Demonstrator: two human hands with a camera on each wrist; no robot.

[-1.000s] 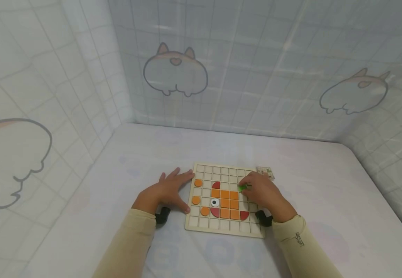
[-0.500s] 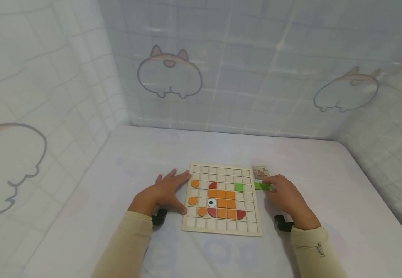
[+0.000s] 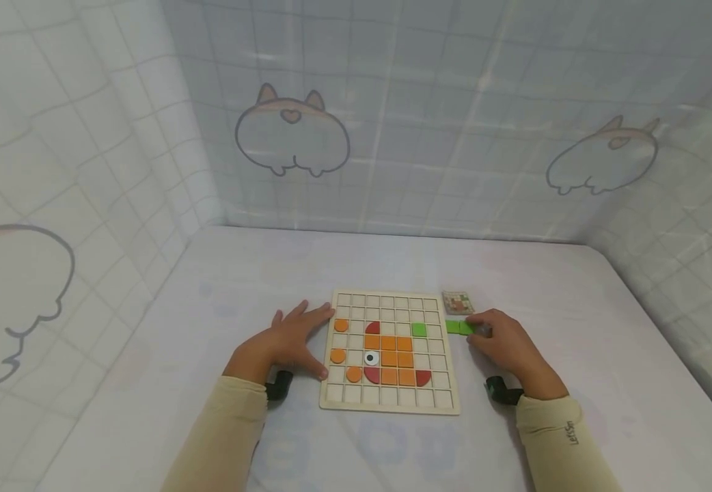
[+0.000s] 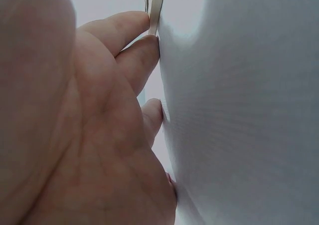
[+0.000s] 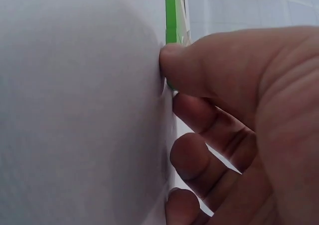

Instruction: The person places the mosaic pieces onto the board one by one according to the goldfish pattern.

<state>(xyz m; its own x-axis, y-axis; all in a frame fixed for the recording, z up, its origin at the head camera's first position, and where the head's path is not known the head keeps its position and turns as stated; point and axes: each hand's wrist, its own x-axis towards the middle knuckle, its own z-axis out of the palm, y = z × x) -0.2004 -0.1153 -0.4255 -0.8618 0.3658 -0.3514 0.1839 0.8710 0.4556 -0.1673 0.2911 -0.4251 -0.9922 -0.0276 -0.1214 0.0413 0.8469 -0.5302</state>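
Observation:
A square wooden grid board (image 3: 405, 396) lies on the table. It bears orange square tiles (image 3: 388, 359), red curved pieces (image 3: 372, 374), a white eye disc (image 3: 371, 357), orange discs (image 3: 337, 355) and one green square tile (image 3: 419, 330). My left hand (image 3: 283, 344) rests with spread fingers at the board's left edge, fingertips touching it. Just off the right edge lie green tiles (image 3: 459, 327) in a row. My right hand (image 3: 506, 342) pinches the outer end of that row, its thumb (image 5: 174, 65) against the green side; the index fingertip is partly hidden.
A small pattern card (image 3: 458, 302) lies beyond the green tiles, near the board's upper right corner. White cloth (image 3: 331, 260) covers the table. Printed cloth walls (image 3: 405, 137) stand at the back and both sides. Dark camera mounts (image 3: 503, 391) sit at both wrists.
My right hand has left the green square tile on the board and moved right to the loose green tiles. My left hand stays at the board's left edge.

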